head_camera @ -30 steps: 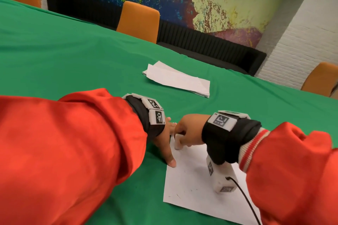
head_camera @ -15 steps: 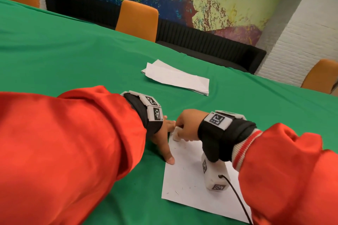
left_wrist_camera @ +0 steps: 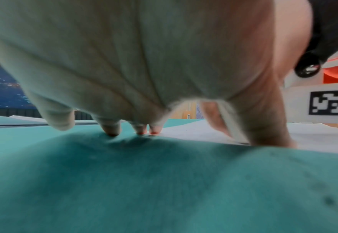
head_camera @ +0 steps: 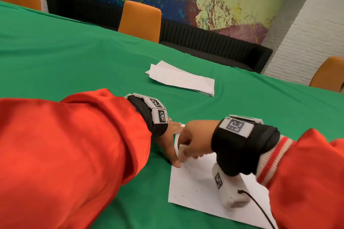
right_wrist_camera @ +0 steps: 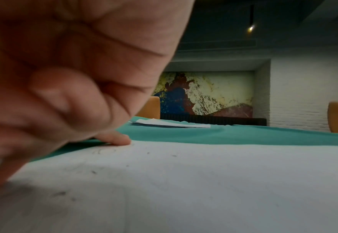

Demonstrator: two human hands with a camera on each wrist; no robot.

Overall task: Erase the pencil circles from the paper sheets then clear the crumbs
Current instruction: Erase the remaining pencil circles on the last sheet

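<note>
A white paper sheet [head_camera: 197, 189] lies on the green tablecloth [head_camera: 74, 65] in front of me. My right hand [head_camera: 193, 141] pinches a white eraser [head_camera: 182, 152] and holds it on the sheet near its left edge. My left hand [head_camera: 170, 145] lies spread, its fingertips [left_wrist_camera: 112, 128] pressing the cloth and the thumb [head_camera: 176, 162] pinning the sheet's left edge. Dark eraser crumbs [right_wrist_camera: 93, 172] and faint pencil marks [right_wrist_camera: 104, 151] dot the paper. The crumbs [head_camera: 183, 195] also show near the sheet's front edge.
A stack of white paper sheets [head_camera: 181, 80] lies further back on the table. Orange chairs [head_camera: 139, 20] stand along the far edge, with a black bench [head_camera: 214, 42] and a painted wall behind. A black cable [head_camera: 258, 208] runs from my right wrist camera over the sheet.
My right hand with the eraser has moved from the sheet's top left corner down along its left edge, towards my left thumb. The left hand stays in place on the paper.
</note>
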